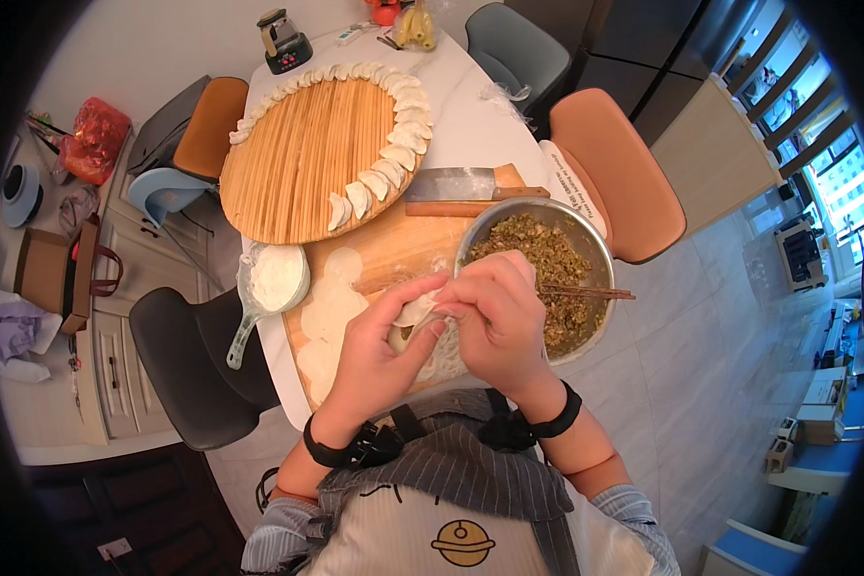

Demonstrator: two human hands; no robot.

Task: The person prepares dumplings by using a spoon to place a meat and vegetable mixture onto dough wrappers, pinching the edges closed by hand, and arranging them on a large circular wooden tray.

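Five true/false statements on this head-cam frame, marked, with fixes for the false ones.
1. The left hand and right hand both touch one piece of dough. True.
2. The chopsticks lie on the round board. False: the chopsticks extend over the steel bowl's rim.
3. Dumplings line part of the round board's edge. True.
4. Flour sits right of the filling. False: flour is left of the filling.
5. Only one wrist wears a black band. False: both do.

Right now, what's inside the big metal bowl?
The bowl holds chopped greenish filling, with chopsticks over its rim. The right hand blocks some from view; the filling hides the bottom.
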